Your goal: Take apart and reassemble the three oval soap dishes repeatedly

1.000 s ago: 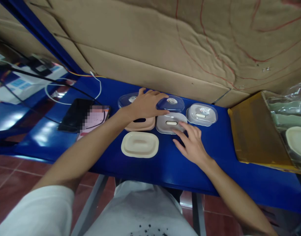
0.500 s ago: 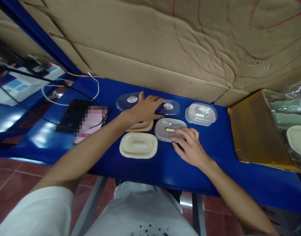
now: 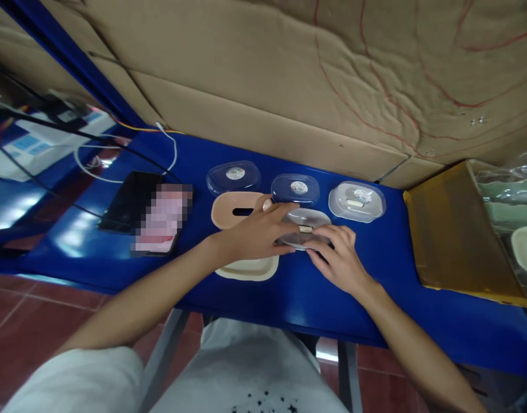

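Observation:
Both my hands meet at a grey oval soap-dish part [image 3: 307,218] on the blue table [image 3: 410,269]. My left hand [image 3: 257,233] grips its left edge with curled fingers. My right hand [image 3: 336,255] grips its near right edge. The grey part looks tilted, lifted off the table at the front. A cream oval part [image 3: 246,268] lies half hidden under my left hand. A pink oval part [image 3: 235,209] with a slot lies behind it. At the back stand a clear lid [image 3: 233,176], a bluish clear lid [image 3: 295,189] and a closed clear-lidded dish [image 3: 357,201].
A dark phone [image 3: 132,202] and a pixelated pink item [image 3: 160,218] lie at the left, with white cable [image 3: 89,166] behind. Cardboard sheets [image 3: 289,80] form the back wall. A yellow box [image 3: 453,229] with bagged dishes [image 3: 508,206] stands at the right.
My left hand let go of the bluish lid at the back and came forward to the grey part. My right hand closed on that part's near edge.

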{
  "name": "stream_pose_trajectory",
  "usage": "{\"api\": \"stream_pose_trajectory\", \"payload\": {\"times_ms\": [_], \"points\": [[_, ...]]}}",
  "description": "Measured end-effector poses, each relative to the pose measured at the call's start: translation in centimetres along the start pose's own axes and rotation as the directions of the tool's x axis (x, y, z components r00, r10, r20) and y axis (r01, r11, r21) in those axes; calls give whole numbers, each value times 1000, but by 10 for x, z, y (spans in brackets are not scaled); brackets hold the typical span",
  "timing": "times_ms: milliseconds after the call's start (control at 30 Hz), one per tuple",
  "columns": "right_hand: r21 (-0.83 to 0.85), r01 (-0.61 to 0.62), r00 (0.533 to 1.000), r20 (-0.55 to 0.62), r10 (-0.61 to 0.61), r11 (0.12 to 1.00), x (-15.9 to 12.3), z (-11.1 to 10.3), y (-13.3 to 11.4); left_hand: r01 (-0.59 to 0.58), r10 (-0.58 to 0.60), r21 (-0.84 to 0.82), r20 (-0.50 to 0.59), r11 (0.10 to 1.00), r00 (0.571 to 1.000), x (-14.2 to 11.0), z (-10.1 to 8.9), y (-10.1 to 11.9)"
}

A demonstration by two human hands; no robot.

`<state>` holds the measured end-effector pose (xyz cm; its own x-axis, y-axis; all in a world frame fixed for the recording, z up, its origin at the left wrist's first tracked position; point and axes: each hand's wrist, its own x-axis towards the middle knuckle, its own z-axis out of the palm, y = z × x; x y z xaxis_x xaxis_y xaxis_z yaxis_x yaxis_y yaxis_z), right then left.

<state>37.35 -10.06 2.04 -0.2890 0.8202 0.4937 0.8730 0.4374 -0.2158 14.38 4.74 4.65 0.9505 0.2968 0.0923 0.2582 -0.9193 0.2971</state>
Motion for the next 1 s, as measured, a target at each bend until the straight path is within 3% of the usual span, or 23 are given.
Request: {"api": "stream_pose_trajectory", "payload": {"times_ms": [200,367,700,867,1000], "points": [[-90,-29,987,-163,14,996,0,-6,-2,11,-13,-92,-24,996,1000,-2,-2,3],[-132,-30,984,-177,6,991,1,-7,-2,2,-9,-95,-78,995,997,-2,1,6],[-195,58,994,-79,-74,979,4,-15,-7,35,-39,-29,-163,999,986,0,6,5],[-105,151,980,148,-135,983,9,-19,-10,91,-87,8,-192,996,978,3,7,3],[37,165,958,231,-169,986,10,-21,-19,90,-85,19,-189,996,978,3,9,1]]}}
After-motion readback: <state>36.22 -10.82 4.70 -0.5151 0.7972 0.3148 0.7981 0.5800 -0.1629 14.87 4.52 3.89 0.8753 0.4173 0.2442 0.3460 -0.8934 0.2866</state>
